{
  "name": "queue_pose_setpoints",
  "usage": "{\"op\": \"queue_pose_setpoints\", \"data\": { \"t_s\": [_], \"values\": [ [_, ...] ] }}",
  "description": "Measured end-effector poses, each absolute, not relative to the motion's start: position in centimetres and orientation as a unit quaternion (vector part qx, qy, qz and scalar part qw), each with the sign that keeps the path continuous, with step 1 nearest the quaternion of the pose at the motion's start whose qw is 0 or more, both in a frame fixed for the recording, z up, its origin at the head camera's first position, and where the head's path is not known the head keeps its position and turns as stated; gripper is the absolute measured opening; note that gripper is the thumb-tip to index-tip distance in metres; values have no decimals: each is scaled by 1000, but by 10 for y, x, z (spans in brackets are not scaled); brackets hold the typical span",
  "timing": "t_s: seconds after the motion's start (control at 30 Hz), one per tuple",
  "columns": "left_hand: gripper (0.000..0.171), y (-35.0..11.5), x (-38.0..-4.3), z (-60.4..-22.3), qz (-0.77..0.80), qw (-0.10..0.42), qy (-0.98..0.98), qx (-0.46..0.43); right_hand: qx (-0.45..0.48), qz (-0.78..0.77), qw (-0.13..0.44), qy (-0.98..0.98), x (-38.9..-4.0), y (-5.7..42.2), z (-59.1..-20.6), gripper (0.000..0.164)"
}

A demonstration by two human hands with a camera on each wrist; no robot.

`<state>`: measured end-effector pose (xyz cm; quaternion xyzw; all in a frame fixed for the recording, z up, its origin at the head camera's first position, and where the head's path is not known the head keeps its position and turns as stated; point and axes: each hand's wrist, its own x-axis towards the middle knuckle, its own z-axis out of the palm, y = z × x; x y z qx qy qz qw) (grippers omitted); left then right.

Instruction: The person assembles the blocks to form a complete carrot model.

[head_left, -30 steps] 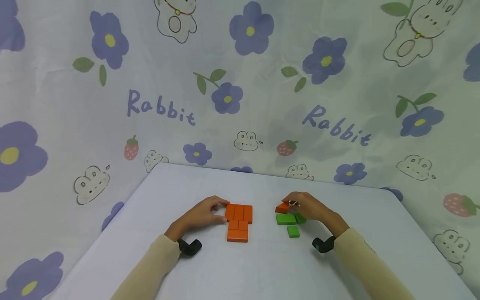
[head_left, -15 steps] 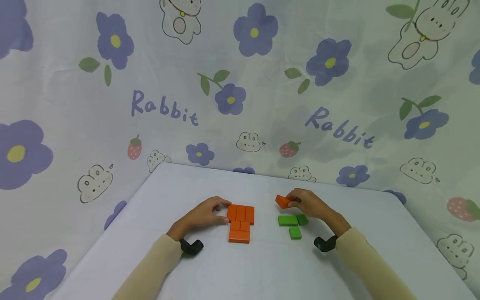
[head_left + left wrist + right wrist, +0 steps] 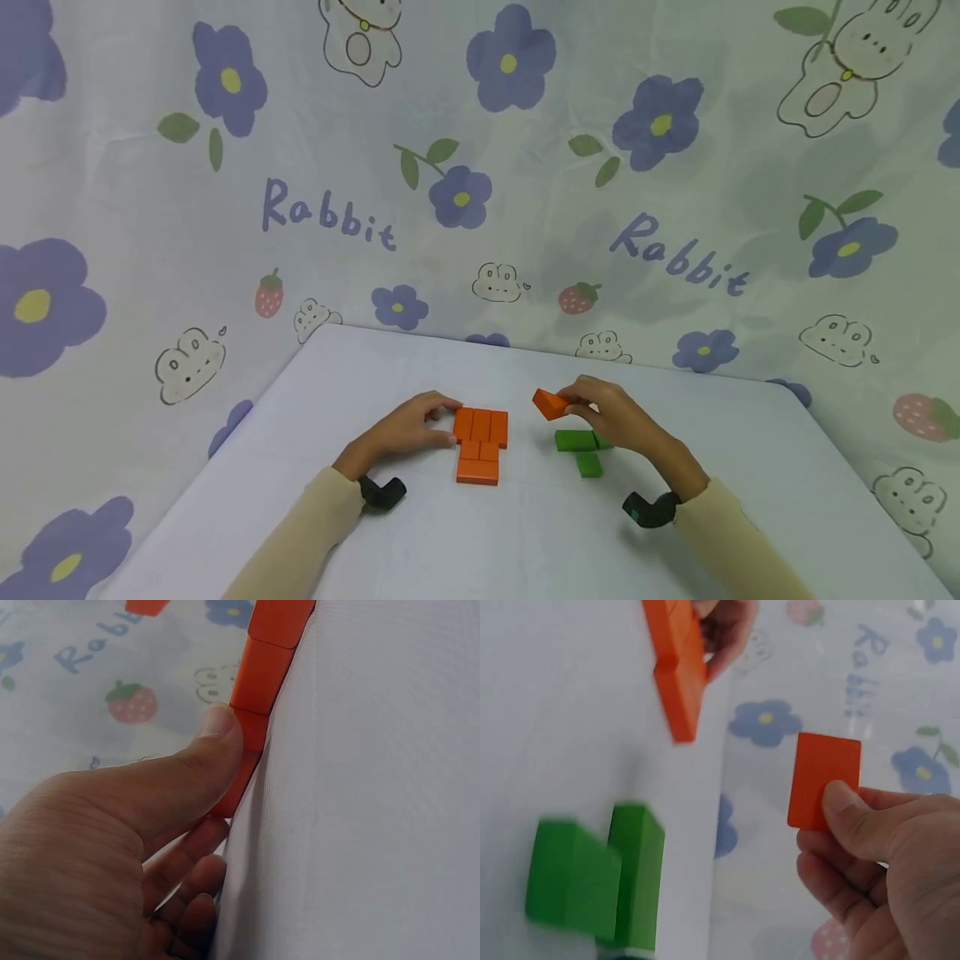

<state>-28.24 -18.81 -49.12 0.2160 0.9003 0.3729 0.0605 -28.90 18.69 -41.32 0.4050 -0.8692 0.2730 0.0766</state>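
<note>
My right hand (image 3: 613,412) holds a small orange block (image 3: 551,405) between thumb and fingers, raised above the white table. In the right wrist view, the thumb lies on a rectangular face of the block (image 3: 817,776). Several flat orange blocks (image 3: 477,472) lie fitted together at centre-left: three side by side at the far end, smaller ones nearer me. My left hand (image 3: 411,422) spans the leftmost block of the far row (image 3: 462,423), a fingertip at its far end and the thumb at its near end. In the left wrist view the thumb (image 3: 217,727) presses against the orange row.
A long green block (image 3: 574,441) lies below my right hand, with a smaller green block (image 3: 590,465) nearer me and another partly hidden by the hand. Dark cameras are strapped at both wrists. A patterned cloth (image 3: 495,233) hangs behind the table (image 3: 420,542).
My right hand has lifted the orange block from behind the green blocks and carried it left toward the orange group, tilting it. My left hand stays in place.
</note>
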Motion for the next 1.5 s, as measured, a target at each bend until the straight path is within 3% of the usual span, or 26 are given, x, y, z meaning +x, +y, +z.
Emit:
{"op": "queue_pose_setpoints", "data": {
  "t_s": [0.53, 0.9, 1.5],
  "values": [
    [60, -188, -286, -489, 370, 65, 900, 221, 466, 285, 89, -833, -243, 149, -412, 23],
    [61, -189, -282, -487, 370, 64, 901, 217, 489, 248, 44, -835, -218, 112, -431, 22],
    [61, -189, -283, -486, 372, 68, 900, 215, 488, 258, 47, -833, -220, 98, -470, 20]
  ]
}}
